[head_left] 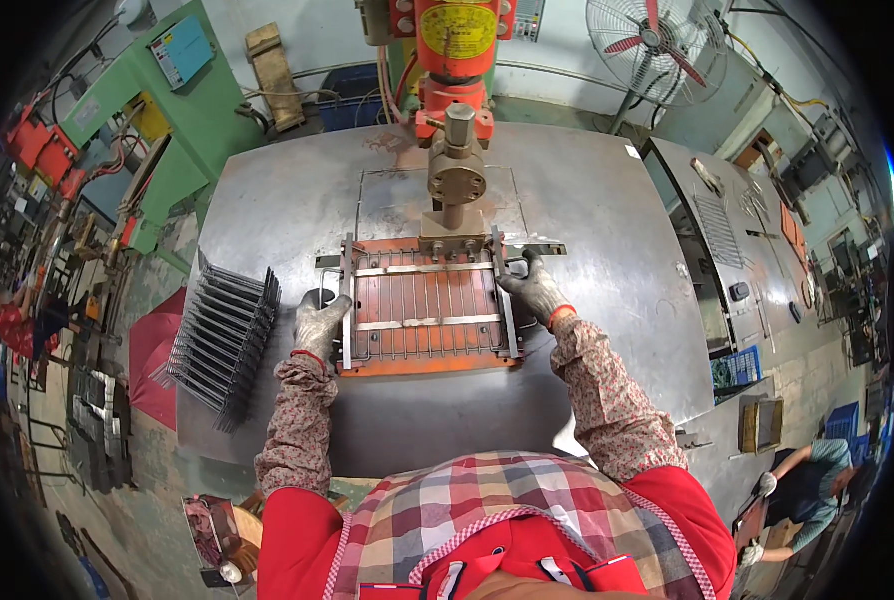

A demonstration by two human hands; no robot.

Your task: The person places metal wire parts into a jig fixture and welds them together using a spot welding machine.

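A wire rack (pixel 425 297) of thin parallel rods crossed by two flat bars lies on an orange-brown plate (pixel 417 365) with metal side bars, under the press head of a welding machine (pixel 454 190). My left hand (pixel 319 325), in a grey-white work glove, closes on the rack's left edge. On the opposite side my right hand (pixel 537 288), gloved alike, grips the rack's right edge, a little farther from me. Some fingertips of both hands are hidden behind the edges, so their exact hold is partly covered.
Finished-looking wire racks (pixel 229 335) stand stacked on the metal table (pixel 607 230) at the left. A side table (pixel 727 215) with another rack and tools is at right. A fan (pixel 652 45) stands behind; a co-worker (pixel 807 490) works at the lower right.
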